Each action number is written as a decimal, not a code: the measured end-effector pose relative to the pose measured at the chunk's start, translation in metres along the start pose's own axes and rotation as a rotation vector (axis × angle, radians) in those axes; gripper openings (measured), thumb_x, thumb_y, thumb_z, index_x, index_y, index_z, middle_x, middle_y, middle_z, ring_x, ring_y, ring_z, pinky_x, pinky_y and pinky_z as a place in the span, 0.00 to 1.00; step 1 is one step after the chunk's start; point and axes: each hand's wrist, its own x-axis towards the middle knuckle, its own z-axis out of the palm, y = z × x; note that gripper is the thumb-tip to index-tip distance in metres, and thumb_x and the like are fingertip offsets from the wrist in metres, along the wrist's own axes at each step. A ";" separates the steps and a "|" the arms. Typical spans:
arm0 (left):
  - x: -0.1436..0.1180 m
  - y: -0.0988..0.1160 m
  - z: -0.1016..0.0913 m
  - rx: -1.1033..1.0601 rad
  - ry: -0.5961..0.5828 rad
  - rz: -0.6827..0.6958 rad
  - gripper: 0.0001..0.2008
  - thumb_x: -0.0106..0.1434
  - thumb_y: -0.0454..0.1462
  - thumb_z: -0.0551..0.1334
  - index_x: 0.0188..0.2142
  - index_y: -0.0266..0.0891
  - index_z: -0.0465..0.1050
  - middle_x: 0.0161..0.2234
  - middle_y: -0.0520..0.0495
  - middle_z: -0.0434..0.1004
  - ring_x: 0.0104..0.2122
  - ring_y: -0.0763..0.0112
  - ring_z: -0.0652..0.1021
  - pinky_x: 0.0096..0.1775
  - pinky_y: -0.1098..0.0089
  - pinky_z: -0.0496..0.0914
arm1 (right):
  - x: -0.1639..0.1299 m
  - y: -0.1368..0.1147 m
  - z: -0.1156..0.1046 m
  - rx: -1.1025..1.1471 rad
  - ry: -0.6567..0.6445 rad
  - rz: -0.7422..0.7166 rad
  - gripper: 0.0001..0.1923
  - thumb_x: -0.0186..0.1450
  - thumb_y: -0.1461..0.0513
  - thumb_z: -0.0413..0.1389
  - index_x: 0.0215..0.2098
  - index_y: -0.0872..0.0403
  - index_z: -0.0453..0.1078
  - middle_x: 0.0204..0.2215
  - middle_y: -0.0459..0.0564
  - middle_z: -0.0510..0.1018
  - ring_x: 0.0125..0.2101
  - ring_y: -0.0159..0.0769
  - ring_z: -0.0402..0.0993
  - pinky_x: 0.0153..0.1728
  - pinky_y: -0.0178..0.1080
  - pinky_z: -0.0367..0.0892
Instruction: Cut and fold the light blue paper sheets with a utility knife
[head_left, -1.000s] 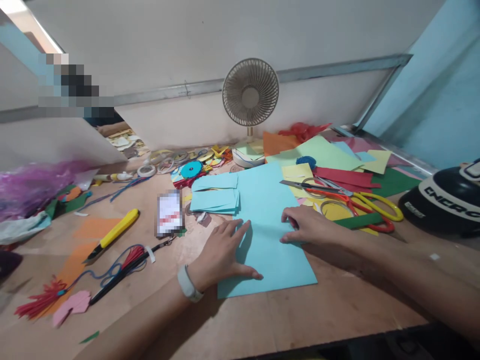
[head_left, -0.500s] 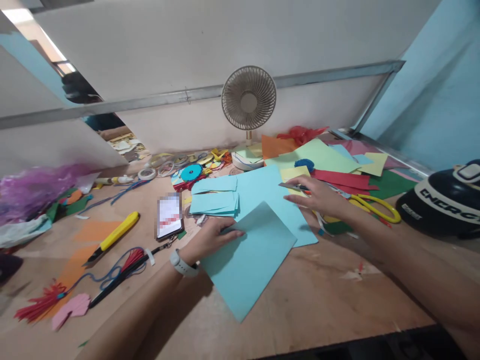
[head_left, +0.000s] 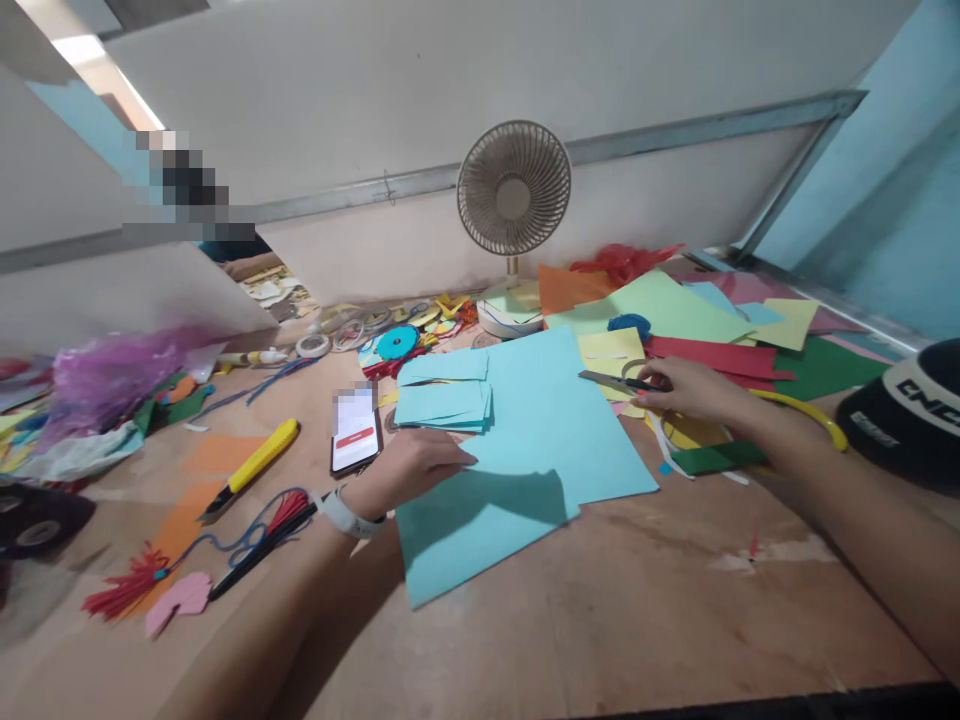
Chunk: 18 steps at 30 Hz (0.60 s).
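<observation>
Toward the counter's (head_left: 600, 600) near-middle, left hand (head_left: 409, 465) pinches a loose blue sheet (head_left: 480, 520) by its left edge, tilted, overlapping a larger blue sheet (head_left: 555, 420). Right hand (head_left: 690, 388) closes on scissors (head_left: 622, 381) by the right-side paper pile. Small blue pieces (head_left: 442, 400) already stacked behind; loose sheet appears uncut.

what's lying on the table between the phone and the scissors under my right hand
In the head view, between the phone and scissors lie a stack of light blue paper pieces and the large light blue sheet.
</observation>
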 end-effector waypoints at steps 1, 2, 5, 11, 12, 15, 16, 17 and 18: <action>-0.001 0.003 0.002 0.074 0.021 0.092 0.14 0.74 0.38 0.54 0.42 0.38 0.79 0.37 0.43 0.83 0.38 0.66 0.81 0.42 0.68 0.74 | 0.000 0.000 0.000 0.022 -0.021 0.006 0.19 0.58 0.45 0.58 0.34 0.52 0.72 0.29 0.52 0.77 0.28 0.43 0.73 0.27 0.39 0.60; -0.003 0.007 0.003 0.154 0.045 0.177 0.14 0.75 0.36 0.52 0.44 0.37 0.78 0.38 0.42 0.82 0.39 0.65 0.81 0.42 0.66 0.74 | 0.000 -0.001 -0.001 0.043 -0.036 0.010 0.18 0.58 0.46 0.58 0.32 0.52 0.72 0.29 0.52 0.77 0.28 0.43 0.73 0.27 0.40 0.60; -0.008 0.018 0.006 0.308 0.091 0.331 0.14 0.75 0.31 0.50 0.50 0.34 0.73 0.41 0.40 0.82 0.39 0.63 0.81 0.41 0.62 0.76 | -0.001 -0.005 -0.004 0.103 -0.024 0.013 0.17 0.58 0.47 0.58 0.35 0.51 0.72 0.34 0.54 0.79 0.34 0.47 0.75 0.30 0.42 0.65; -0.014 0.023 0.007 0.355 0.119 0.356 0.20 0.75 0.29 0.47 0.64 0.31 0.57 0.42 0.39 0.82 0.41 0.63 0.82 0.41 0.62 0.77 | -0.013 -0.036 -0.007 0.349 -0.038 -0.018 0.21 0.58 0.43 0.60 0.41 0.47 0.74 0.42 0.52 0.79 0.40 0.48 0.76 0.40 0.47 0.71; -0.015 0.022 0.007 0.346 0.109 0.371 0.19 0.75 0.29 0.47 0.64 0.32 0.58 0.43 0.38 0.82 0.41 0.62 0.82 0.42 0.62 0.78 | -0.016 -0.044 -0.007 0.335 -0.073 -0.042 0.22 0.58 0.43 0.60 0.42 0.47 0.74 0.41 0.52 0.79 0.39 0.47 0.76 0.39 0.46 0.71; -0.018 0.018 0.007 0.303 0.113 0.381 0.17 0.76 0.31 0.47 0.60 0.32 0.63 0.45 0.37 0.81 0.43 0.60 0.82 0.43 0.61 0.78 | -0.026 -0.064 -0.002 0.257 -0.206 -0.132 0.22 0.60 0.44 0.59 0.44 0.49 0.75 0.39 0.51 0.79 0.38 0.45 0.75 0.39 0.44 0.69; -0.019 0.016 0.007 0.289 0.135 0.364 0.17 0.76 0.32 0.48 0.60 0.33 0.63 0.45 0.37 0.81 0.43 0.61 0.82 0.43 0.61 0.77 | -0.028 -0.070 0.000 0.229 -0.248 -0.180 0.21 0.61 0.45 0.58 0.45 0.49 0.75 0.39 0.51 0.79 0.39 0.45 0.75 0.39 0.44 0.68; -0.020 0.015 0.008 0.278 0.165 0.341 0.16 0.76 0.32 0.49 0.60 0.34 0.64 0.44 0.38 0.82 0.43 0.62 0.82 0.43 0.62 0.77 | -0.030 -0.073 0.003 0.201 -0.278 -0.232 0.20 0.63 0.46 0.58 0.45 0.49 0.75 0.39 0.51 0.79 0.39 0.45 0.74 0.39 0.44 0.67; -0.021 0.013 0.010 0.270 0.194 0.315 0.16 0.75 0.32 0.50 0.60 0.35 0.64 0.43 0.39 0.82 0.41 0.63 0.82 0.43 0.63 0.77 | -0.032 -0.076 0.005 0.173 -0.300 -0.280 0.19 0.64 0.47 0.57 0.45 0.49 0.75 0.40 0.52 0.79 0.40 0.45 0.74 0.40 0.44 0.67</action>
